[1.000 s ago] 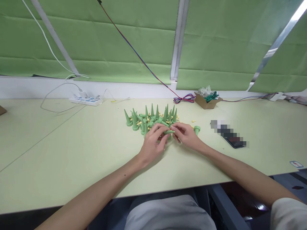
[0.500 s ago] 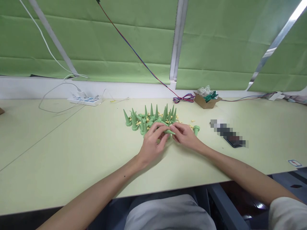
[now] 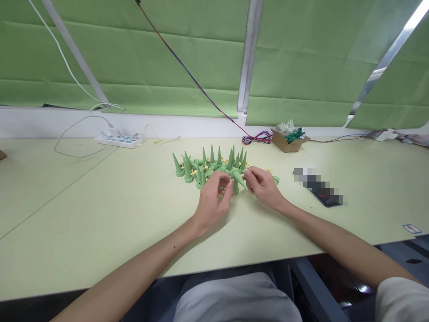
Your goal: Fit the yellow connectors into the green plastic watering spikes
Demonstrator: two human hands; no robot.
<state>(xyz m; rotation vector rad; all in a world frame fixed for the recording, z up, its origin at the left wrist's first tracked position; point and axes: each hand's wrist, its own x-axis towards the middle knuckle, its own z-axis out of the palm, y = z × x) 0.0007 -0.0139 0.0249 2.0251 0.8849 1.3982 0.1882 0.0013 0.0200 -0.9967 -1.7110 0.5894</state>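
A green cone-shaped piece [image 3: 239, 179] with a ringed base slants between my hands, its tip pointing down and to the right. My left hand [image 3: 213, 202] is beside its base, fingers curled and thumb near the index fingertip; whatever they may pinch is hidden. On the other side, my right hand [image 3: 264, 187] has thumb and fingertips pressed together close to the cone; what is in them is too small to name. Behind the hands, several green cones [image 3: 188, 172] stand upright among other lying green pieces and small yellow pieces [image 3: 193, 172].
A small cardboard box [image 3: 288, 144] with clear plastic and dark green material stands at the back. Left of it lies a coiled red-and-blue cable [image 3: 256, 137]. A power strip [image 3: 119, 141] with cords is at the back left, and a dark, partly blurred phone-like object [image 3: 323, 194] lies right.
The cone has turned and now shows between my hands, where my left fingers covered much of it before. My right hand has shifted slightly right, away from my left.
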